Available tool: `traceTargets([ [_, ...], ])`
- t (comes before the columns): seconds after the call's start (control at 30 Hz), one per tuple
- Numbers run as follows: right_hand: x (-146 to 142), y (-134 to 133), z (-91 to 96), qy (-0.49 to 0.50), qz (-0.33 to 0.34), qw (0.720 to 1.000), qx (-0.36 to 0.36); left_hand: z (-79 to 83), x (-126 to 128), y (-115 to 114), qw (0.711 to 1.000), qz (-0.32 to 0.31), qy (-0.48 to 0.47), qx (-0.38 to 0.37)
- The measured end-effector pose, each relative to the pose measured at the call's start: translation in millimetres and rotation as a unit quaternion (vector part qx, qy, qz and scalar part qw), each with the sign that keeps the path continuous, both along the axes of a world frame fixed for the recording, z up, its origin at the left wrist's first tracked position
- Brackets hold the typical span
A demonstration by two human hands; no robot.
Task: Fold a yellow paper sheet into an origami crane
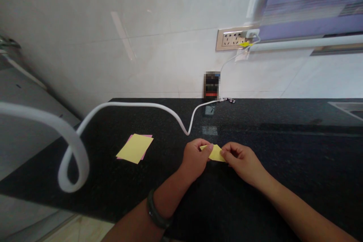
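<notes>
A small folded piece of yellow paper (216, 153) is held between both hands just above the dark countertop. My left hand (196, 157) pinches its left end, the thumb on top. With thumb and fingertips, my right hand (241, 159) grips the right end. Parts of the paper are hidden under the fingers. To the left, a yellow square sheet (135, 148) lies over a pink sheet (147, 152), turned so that only pink edges and corners show.
A white hose-like cord (136, 104) loops across the left and back of the black countertop (113, 193). Against the wall leans a phone-like device (212, 86), blurred, with a thin cable rising to the socket panel (231, 39). A sink edge (344, 110) shows at far right.
</notes>
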State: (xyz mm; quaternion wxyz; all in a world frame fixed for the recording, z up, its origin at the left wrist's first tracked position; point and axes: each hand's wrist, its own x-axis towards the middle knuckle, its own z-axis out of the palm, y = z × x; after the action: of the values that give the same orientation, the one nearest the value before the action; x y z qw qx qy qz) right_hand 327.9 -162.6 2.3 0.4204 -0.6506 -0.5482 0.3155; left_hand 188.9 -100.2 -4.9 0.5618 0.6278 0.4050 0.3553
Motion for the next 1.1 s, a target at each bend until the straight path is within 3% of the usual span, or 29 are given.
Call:
traceTargets([
  [0.13,8.1,-1.1,5.6,-0.109,-0.029,0.991,0.078,-4.1,1.3,-1.1,0.998,-0.043,0.015,-0.035],
  [0.33,12.2,-2.8,17.2,-0.154,0.058,0.981,0.107,2.0,1.6,-6.1,0.993,-0.094,0.007,-0.069],
  [0.43,11.3,-2.3,13.5,-0.111,0.069,0.987,0.094,3.7,1.2,-7.7,0.991,-0.118,-0.001,-0.060],
  [0.57,7.7,-0.5,4.4,0.044,0.009,0.998,0.043,1.1,1.6,-7.4,0.994,-0.092,-0.014,-0.060],
  [0.67,5.3,0.4,2.9,0.125,0.020,0.992,0.023,-0.2,1.7,-6.7,0.995,-0.078,-0.015,-0.064],
  [1.1,0.2,-0.9,8.2,0.149,0.029,0.988,0.007,6.7,0.3,-12.3,0.992,-0.093,-0.030,-0.085],
])
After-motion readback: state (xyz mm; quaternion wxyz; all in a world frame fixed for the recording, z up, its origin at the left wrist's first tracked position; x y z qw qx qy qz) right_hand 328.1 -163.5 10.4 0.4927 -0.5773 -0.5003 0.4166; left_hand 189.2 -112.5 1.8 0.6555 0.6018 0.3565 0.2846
